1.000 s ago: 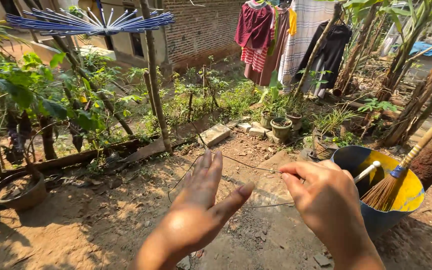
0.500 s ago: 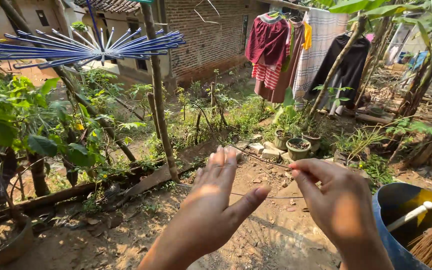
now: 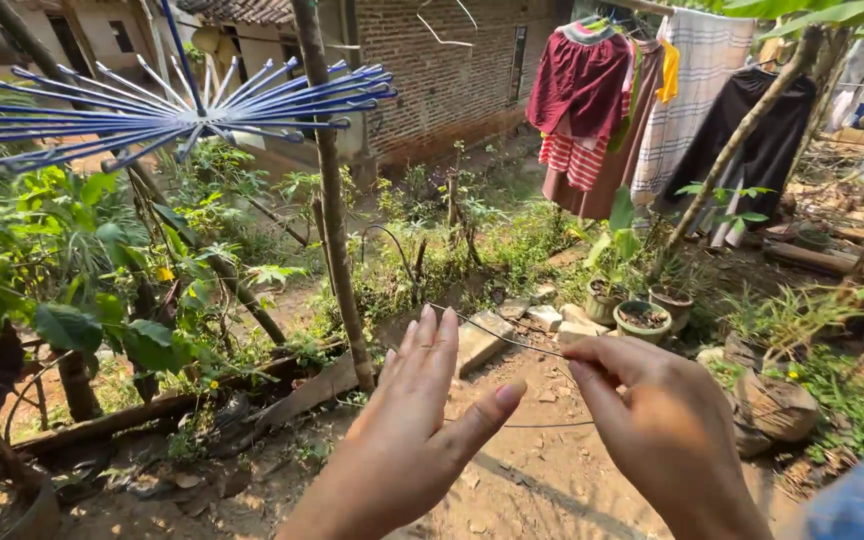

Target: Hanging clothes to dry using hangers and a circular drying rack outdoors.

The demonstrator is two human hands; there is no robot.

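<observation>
Two bare hands showing: left hand (image 3: 407, 440), right hand (image 3: 667, 435). One thin wire (image 3: 497, 335) running between them. One blue spoked drying rack (image 3: 187, 100) hanging. One wooden pole (image 3: 337, 200) standing. Two round pots (image 3: 644, 318) sitting side by side near stone blocks. One clothesline group of hanging garments (image 3: 652, 110); exact garment count unclear.

A sunny dirt yard (image 3: 512, 490) is shown, backed by a brick wall (image 3: 432, 70). Clothes (image 3: 642, 100) are hung on a line, a blue spoked drying rack (image 3: 182, 105) is mounted on a pole, and potted plants (image 3: 642, 315) are dotted around.
</observation>
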